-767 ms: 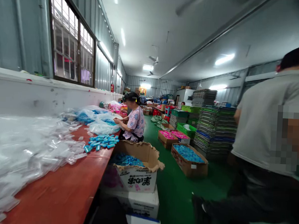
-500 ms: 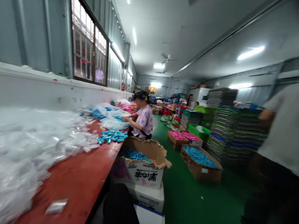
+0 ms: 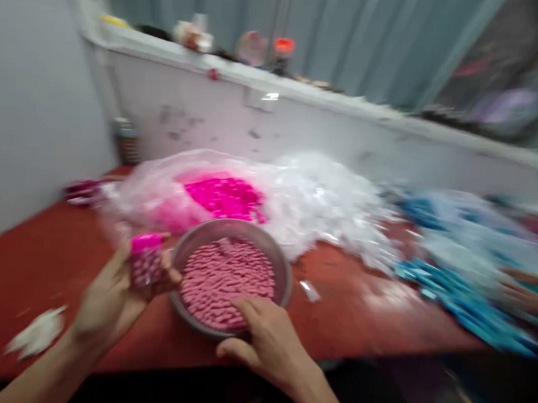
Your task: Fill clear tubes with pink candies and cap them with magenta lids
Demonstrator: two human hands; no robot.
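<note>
From the head camera, I see two bare hands over a red table. The left hand [image 3: 122, 287] is curled around a small clear pack [image 3: 147, 260] with a bright pink top and pink bits inside. It holds the pack up just beside the left rim of a round metal bowl [image 3: 287, 273]. The bowl is on the table [image 3: 153, 343], with lots of little pink pieces [image 3: 229, 277] in it. The right hand [image 3: 266, 342] is partly open, with its thumb apart from its fingers. It is over the near edge of the bowl, and its fingertips are at the pink pieces. I cannot tell if it grips any.

Behind the bowl is a see-through bag [image 3: 161, 187] with bright pink things [image 3: 224, 196] in it. Next to that is a big heap of clear, shiny wraps [image 3: 318, 198]. Blue packs [image 3: 462, 296] lie over on the right, near another person's hand [image 3: 523, 293]. A white scrap [image 3: 36, 333] is on the left. Everything looks blurry.
</note>
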